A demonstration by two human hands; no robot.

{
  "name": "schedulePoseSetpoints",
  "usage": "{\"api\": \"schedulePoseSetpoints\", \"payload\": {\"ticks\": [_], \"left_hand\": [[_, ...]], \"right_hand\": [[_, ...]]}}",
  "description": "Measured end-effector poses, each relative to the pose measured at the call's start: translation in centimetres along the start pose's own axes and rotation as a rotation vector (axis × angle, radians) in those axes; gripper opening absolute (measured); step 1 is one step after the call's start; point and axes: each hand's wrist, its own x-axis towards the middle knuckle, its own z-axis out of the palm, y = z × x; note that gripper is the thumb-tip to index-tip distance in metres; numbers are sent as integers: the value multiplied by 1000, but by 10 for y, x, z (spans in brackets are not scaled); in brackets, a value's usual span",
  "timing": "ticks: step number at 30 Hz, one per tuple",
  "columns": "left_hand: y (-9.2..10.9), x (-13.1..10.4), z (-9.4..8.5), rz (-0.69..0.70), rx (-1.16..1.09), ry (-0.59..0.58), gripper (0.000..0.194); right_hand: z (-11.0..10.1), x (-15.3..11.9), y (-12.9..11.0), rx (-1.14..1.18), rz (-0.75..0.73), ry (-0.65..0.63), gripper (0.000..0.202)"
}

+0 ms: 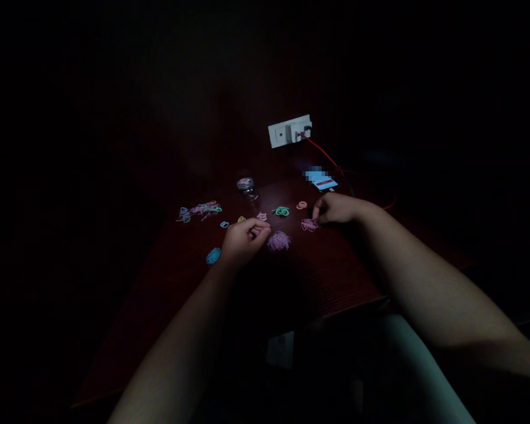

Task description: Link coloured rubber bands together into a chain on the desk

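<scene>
Small hair ties lie sorted by colour on a dark red table. My left hand is closed in a loose pinch beside a purple pile of hair ties; what its fingers hold, if anything, is too small to make out. At the edge of a pinkish-purple pile of hair ties, my right hand has its fingertips pressed together and pointing down. Around them sit blue hair ties, green ones, orange ones, pink ones and a mixed heap.
A small clear jar with a lid stands behind the piles. Toward the back right lies a lit phone, near a red cable running from a wall socket. The table's front edge is close to my legs. The room is dark.
</scene>
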Motion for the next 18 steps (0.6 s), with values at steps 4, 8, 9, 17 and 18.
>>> {"api": "schedulePoseSetpoints", "payload": {"ticks": [4,8,9,17,18], "left_hand": [[0,0,0,-9,-6,10,18],[1,0,-1,-31,-14,22,18],[2,0,-1,-31,-17,25,18],[5,1,0,-43,-43,39,18],[5,1,0,-49,-48,38,18]], "right_hand": [[-6,1,8,96,-46,81,14],[-5,6,12,93,-63,212,12],[-3,7,11,94,-67,223,13],[19,4,-11,71,-138,84,25],[19,4,-12,58,-133,91,21]]}}
